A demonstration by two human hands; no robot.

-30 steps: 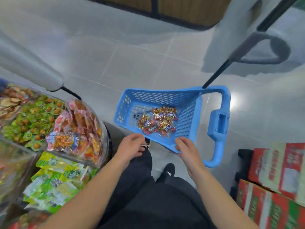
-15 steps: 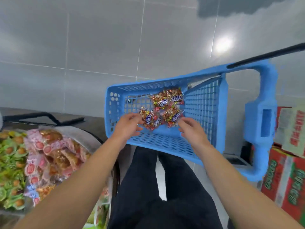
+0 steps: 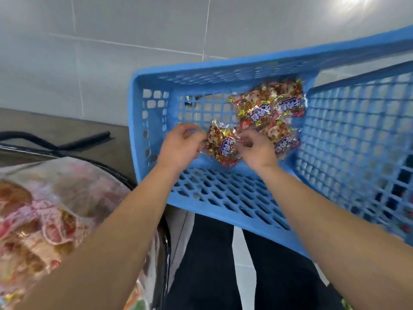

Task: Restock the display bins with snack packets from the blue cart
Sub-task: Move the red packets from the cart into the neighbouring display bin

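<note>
The blue cart [image 3: 228,193] fills the centre and right of the head view, its mesh basket open towards me. Several red-and-gold snack packets [image 3: 271,106] lie on its floor. Both my hands are inside the basket. My left hand [image 3: 180,145] and my right hand [image 3: 257,148] each pinch one side of a near snack packet [image 3: 221,145], which sits between them. A display bin [image 3: 44,218] of pink-wrapped snacks shows blurred at the lower left.
A black metal stand frame [image 3: 67,145] runs behind the bin at the left. Grey floor tiles [image 3: 111,41] spread beyond the cart. My dark trousers [image 3: 212,265] are below the basket.
The view has closed in on the cart. Both hands have gone from its near rim deeper into the basket and taken hold of a packet.
</note>
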